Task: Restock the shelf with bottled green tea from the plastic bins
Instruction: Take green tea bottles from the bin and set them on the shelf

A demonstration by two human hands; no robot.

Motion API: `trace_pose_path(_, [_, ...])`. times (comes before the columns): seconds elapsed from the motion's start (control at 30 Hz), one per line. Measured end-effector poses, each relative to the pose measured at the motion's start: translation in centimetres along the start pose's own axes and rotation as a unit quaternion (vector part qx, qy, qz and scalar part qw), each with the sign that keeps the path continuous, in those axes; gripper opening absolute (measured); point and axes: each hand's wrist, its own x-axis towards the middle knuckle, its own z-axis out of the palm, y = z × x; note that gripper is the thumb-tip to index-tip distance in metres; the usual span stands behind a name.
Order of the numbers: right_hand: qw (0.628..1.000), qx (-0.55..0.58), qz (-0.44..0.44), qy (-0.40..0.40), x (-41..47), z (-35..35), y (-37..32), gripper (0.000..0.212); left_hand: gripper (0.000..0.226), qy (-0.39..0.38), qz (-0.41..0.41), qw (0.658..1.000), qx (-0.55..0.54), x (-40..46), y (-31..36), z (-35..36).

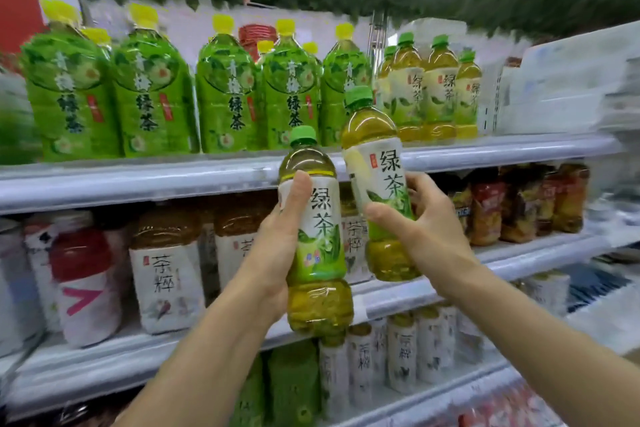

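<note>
Each hand, left (277, 246) and right (426, 236), has fingers wrapped round a green-capped plastic green tea bottle (317, 253), neither yet on the white top shelf (138, 180).

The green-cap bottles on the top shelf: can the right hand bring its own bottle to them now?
Probably yes. The right hand holds its bottle just below the green-cap bottles, with nothing between.

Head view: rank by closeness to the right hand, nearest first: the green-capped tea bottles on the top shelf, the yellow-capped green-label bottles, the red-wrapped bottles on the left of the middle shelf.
1. Green-capped tea bottles, above the right hand.
2. Yellow-capped green-label bottles, upper left.
3. Red-wrapped bottles, far left.
</note>
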Motion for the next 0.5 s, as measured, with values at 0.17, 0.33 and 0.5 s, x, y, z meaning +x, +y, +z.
trace_pose_path(0.17, [0.999, 0.018, -0.016, -0.032, 5.0, -7.4, 2.3, 0.043, 0.069, 0.056, 0.008, 0.998, -0.016, 4.2, -1.9, 7.6])
trace_pose_path(0.33, [0.998, 0.038, -0.03, -0.034, 10.9, -14.1, 4.0, 0.05, 0.067, 0.085, 0.024, 0.996, -0.018, 8.8, -2.9, 14.2])
trace_pose_path(0.5, [0.997, 0.041, -0.072, 0.006, 18.2, -19.1, 5.3, 0.057, 0.062, 0.079, 0.074, 0.994, -0.009, 13.5, -2.1, 19.0])
